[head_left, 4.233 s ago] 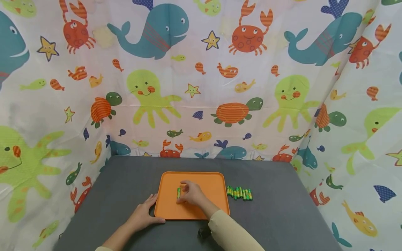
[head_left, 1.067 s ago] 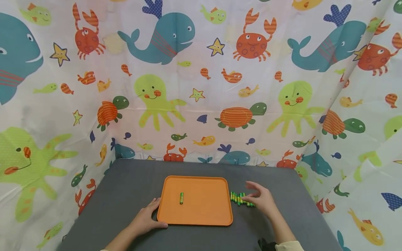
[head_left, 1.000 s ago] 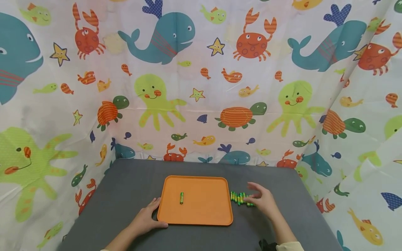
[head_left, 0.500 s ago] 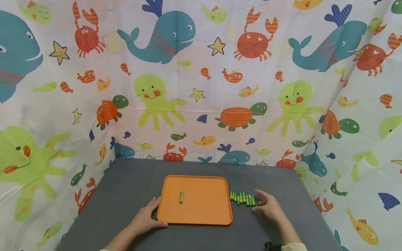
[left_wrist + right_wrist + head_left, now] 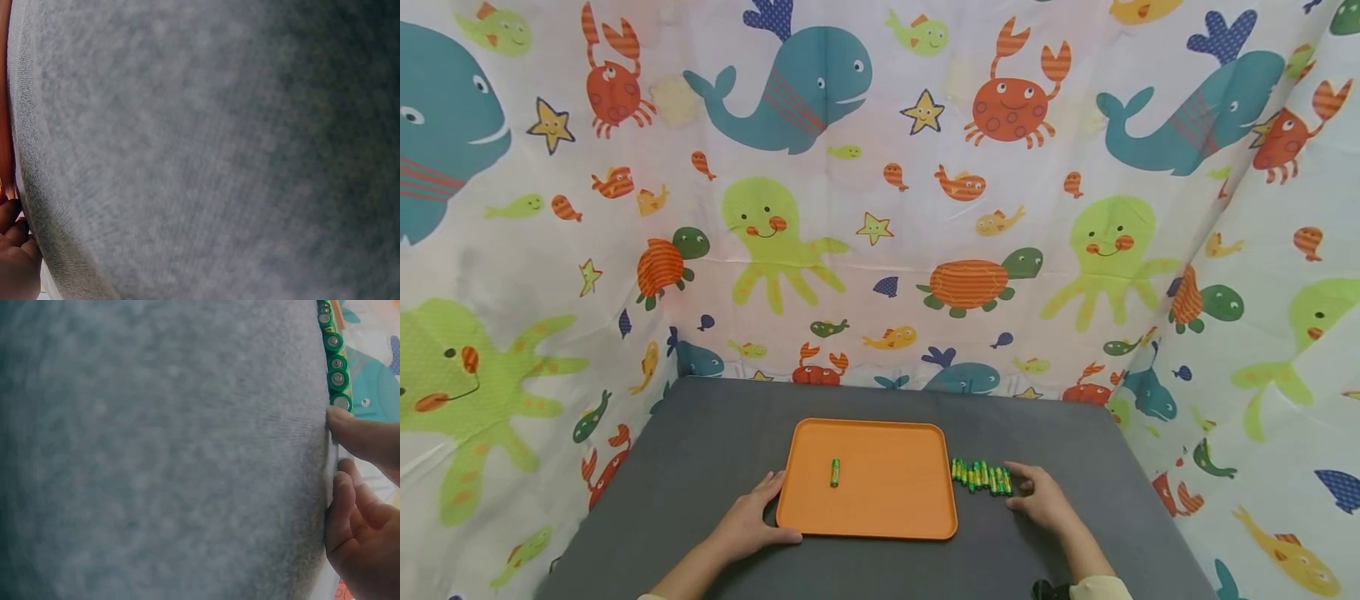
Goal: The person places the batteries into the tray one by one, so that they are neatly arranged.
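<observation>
Grey tbl (image 5: 722,450), tray (image 5: 895,483) batt (image 5: 835,472), head-cam only

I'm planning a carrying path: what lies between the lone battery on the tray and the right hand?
In the head view, bare orange tray, its rim, then the row of green batteries separate the lone battery from the right hand.

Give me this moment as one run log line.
Left hand: touching left edge of orange tray | Right hand: at right end of battery row | Tray: one battery on it | Row: right of tray
</observation>
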Demonstrator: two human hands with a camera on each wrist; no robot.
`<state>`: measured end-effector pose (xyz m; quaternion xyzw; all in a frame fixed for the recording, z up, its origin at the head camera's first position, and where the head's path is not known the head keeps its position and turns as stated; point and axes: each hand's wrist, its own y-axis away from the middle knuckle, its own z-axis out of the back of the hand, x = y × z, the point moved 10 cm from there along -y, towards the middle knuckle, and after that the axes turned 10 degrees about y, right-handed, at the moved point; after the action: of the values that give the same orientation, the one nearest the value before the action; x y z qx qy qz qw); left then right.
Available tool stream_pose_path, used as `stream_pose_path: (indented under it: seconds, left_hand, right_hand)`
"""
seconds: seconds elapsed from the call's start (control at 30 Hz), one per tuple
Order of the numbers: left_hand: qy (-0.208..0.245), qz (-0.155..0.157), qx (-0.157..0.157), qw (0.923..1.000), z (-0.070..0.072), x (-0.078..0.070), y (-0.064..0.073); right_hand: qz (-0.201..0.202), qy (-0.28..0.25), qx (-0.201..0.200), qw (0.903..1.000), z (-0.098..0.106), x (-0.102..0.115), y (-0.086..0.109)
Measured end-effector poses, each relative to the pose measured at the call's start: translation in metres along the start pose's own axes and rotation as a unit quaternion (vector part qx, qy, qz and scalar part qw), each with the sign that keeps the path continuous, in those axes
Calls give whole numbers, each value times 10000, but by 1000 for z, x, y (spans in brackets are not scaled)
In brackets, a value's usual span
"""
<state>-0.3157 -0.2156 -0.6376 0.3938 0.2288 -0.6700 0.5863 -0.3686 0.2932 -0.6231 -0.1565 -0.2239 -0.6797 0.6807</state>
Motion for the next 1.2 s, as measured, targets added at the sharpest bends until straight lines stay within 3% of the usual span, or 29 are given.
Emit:
stream_pose_path:
  seconds: [0.7, 1.2]
  left_hand:
    - [15, -65, -36, 10000, 0, 2, 1]
    - [-104, -99, -69, 9999, -1, 7, 3]
  right_hand:
    - [-417, -249, -429, 9979, 12, -16, 16]
    - [-184, -1119, -734, 9908, 20, 11, 22]
